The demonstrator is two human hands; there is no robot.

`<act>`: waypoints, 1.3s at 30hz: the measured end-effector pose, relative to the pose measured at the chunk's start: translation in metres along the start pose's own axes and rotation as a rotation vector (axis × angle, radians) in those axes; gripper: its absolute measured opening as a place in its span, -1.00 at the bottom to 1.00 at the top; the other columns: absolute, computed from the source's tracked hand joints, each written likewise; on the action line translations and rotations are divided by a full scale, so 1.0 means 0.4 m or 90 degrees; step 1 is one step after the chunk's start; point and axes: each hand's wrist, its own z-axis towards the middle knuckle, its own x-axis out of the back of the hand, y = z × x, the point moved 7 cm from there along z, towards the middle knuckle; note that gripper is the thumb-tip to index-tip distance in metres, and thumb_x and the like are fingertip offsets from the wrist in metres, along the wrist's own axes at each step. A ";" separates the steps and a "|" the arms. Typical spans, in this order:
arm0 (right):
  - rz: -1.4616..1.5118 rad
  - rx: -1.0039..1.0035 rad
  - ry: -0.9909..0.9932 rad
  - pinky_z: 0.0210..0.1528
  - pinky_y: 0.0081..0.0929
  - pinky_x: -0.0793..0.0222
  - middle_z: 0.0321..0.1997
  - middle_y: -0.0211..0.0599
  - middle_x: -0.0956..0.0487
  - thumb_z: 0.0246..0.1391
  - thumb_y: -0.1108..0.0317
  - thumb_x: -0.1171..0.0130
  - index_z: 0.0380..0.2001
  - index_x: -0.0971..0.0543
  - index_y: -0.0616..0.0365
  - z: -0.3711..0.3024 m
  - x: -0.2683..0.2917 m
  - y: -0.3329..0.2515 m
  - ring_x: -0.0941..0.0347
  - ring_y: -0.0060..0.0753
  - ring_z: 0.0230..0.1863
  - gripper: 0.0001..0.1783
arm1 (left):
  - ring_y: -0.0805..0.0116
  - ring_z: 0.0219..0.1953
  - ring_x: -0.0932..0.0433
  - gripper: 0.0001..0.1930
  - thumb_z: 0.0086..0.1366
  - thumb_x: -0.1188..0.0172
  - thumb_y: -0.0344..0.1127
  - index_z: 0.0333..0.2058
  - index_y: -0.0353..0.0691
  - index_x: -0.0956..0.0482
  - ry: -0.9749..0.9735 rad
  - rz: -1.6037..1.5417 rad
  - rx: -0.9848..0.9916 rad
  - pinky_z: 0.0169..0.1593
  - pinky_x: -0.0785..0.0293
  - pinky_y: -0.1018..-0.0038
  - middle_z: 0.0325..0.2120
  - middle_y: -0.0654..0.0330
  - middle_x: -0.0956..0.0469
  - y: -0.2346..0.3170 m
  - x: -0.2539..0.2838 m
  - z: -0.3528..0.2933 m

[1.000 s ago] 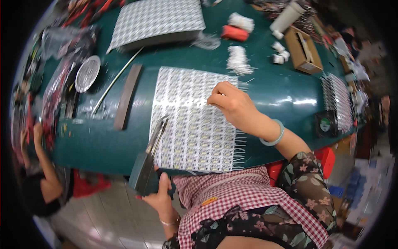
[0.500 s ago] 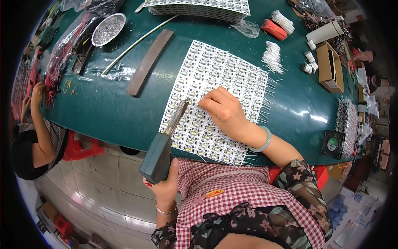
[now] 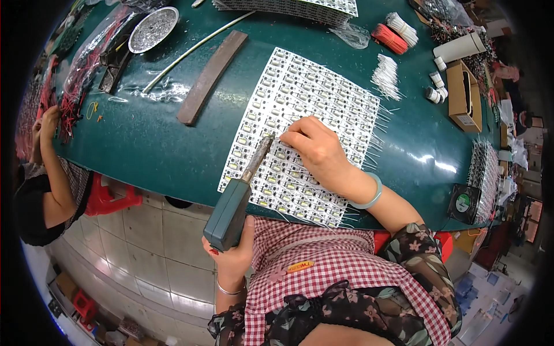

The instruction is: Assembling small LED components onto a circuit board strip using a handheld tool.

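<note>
My left hand (image 3: 232, 254) is closed round the handle of a dark green soldering gun (image 3: 226, 214). Its metal tip (image 3: 269, 140) points up and right onto a white sheet of LED circuit boards (image 3: 258, 118), just left of my right fingertips. My right hand (image 3: 319, 149) is closed in a pinch low over the sheet; what lies between thumb and finger is too small to make out. Thin white wires (image 3: 378, 130) lie across the boards and stick out past the right edge. The sheet is flat on the green table (image 3: 150, 138), near its front edge.
A brown bar (image 3: 212, 78) and a metal dish (image 3: 153, 30) lie left of the sheet. White wires (image 3: 386, 78), a red bundle (image 3: 390, 39) and a cardboard box (image 3: 463, 95) are at the right. More boards (image 3: 288, 7) are stacked behind. Another person's hand (image 3: 49, 124) is at far left.
The soldering gun in my left hand has moved right and slightly up, its tip closer to my right fingertips. My right hand has shifted slightly right, still pinched.
</note>
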 end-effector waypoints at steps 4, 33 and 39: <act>0.010 0.003 -0.016 -0.18 -0.31 -0.49 -0.26 -0.18 -0.52 -0.11 0.68 -0.18 -0.29 -0.61 0.28 0.007 0.000 -0.003 -0.50 -0.16 -0.19 -0.75 | 0.42 -0.33 -0.63 -0.73 0.16 -0.48 -0.47 -0.19 -0.45 -0.65 0.040 0.000 0.030 -0.27 -0.54 0.49 -0.31 0.12 -0.67 -0.004 0.002 -0.008; -0.068 0.020 0.005 -0.22 -0.36 -0.45 -0.29 -0.22 -0.49 -0.12 0.62 -0.19 -0.30 -0.58 0.27 0.010 0.012 -0.027 -0.44 -0.21 -0.24 -0.77 | 0.55 -0.48 -0.50 -0.63 0.25 -0.33 -0.60 0.04 -0.47 -0.57 -0.016 0.061 -0.040 -0.46 -0.40 0.59 -0.30 0.16 -0.62 0.001 0.013 -0.023; -0.053 0.021 0.015 -0.22 -0.37 -0.44 -0.30 -0.21 -0.48 -0.15 0.63 -0.20 -0.29 -0.58 0.28 -0.002 0.013 -0.055 -0.43 -0.21 -0.24 -0.74 | 0.34 -0.49 -0.66 -0.80 0.16 -0.45 -0.47 -0.26 -0.43 -0.70 0.034 0.056 -0.003 -0.39 -0.52 0.48 -0.43 0.11 -0.70 0.030 0.016 -0.009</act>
